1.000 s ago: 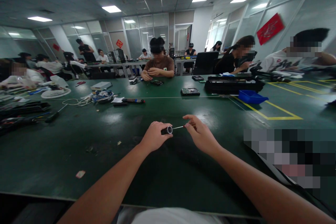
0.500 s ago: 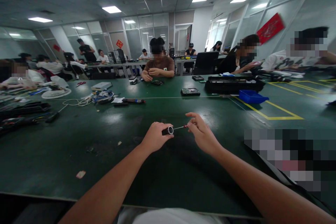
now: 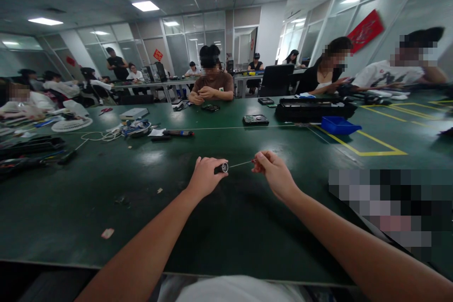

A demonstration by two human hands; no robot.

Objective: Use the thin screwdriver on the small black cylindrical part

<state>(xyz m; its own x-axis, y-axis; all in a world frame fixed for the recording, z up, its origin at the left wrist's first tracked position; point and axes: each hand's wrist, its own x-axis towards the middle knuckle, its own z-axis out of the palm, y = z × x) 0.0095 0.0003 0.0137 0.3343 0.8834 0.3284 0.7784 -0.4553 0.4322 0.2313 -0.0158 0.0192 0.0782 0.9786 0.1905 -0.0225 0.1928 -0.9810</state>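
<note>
Above the green table, my left hand grips a small black cylinder whose round, silver-rimmed end faces me. My right hand is closed on the red handle of a thin screwdriver. The metal shaft points left at the cylinder's rimmed end; its tip looks slightly apart from it. Part of the handle is hidden by my right fingers.
Beyond my hands lie a hard drive, a long black housing, a blue tray and a dark pen-like tool. Cables are at the left. Across the table a person handles small parts.
The screwdriver tip has moved back from the cylinder's end. My right fingers, partly spread before, have closed round the handle. Both hands sit slightly higher in the view, and my left hand is further left.
</note>
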